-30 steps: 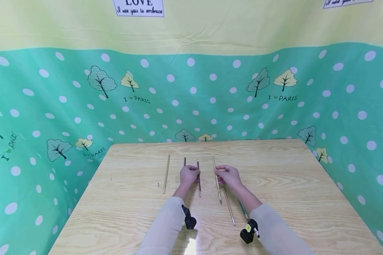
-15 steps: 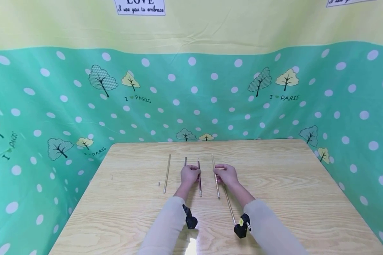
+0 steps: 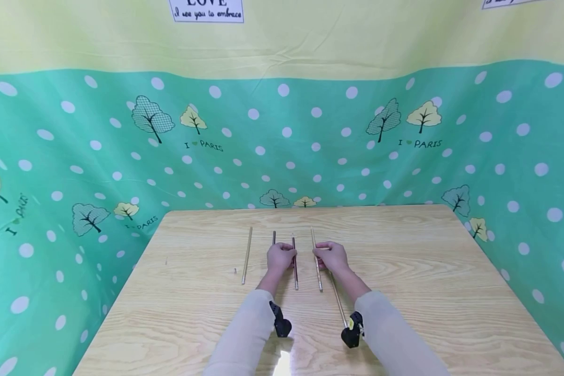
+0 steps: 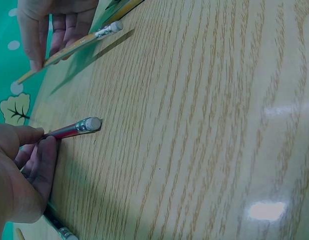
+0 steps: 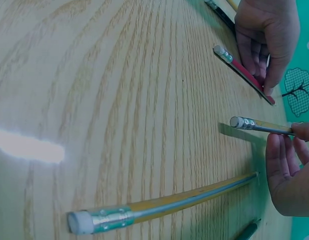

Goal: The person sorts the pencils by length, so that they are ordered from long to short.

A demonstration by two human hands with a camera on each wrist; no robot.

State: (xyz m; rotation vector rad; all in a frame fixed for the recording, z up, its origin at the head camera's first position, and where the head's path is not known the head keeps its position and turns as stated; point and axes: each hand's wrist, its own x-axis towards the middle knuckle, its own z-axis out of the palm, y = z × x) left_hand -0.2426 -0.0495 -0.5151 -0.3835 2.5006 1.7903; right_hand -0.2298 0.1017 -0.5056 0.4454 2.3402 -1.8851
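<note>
In the head view my left hand [image 3: 280, 257] pinches a dark red pencil [image 3: 295, 277] between thumb and finger; its white eraser end points toward me. The right wrist view shows this red pencil [image 5: 239, 67] low at the tabletop. My right hand [image 3: 332, 256] pinches a yellow pencil [image 3: 318, 277], which hangs above the table with a shadow under it in the left wrist view. A black pencil [image 3: 274, 236] lies beside my left hand, partly hidden by it. Another yellow pencil [image 5: 179, 201] lies below my right hand in the right wrist view.
One more yellow pencil [image 3: 247, 256] lies at the left, near a tiny object [image 3: 235, 271] too small to identify. A dark green pencil [image 5: 248, 231] shows partly in the right wrist view. The wooden table [image 3: 169, 313] ends at a patterned green curtain [image 3: 235, 141].
My right hand has moved slightly left with the yellow pencil, whose eraser end swung left, closer to the red one. My right forearm now covers the green pencil. The left hand stays put.
</note>
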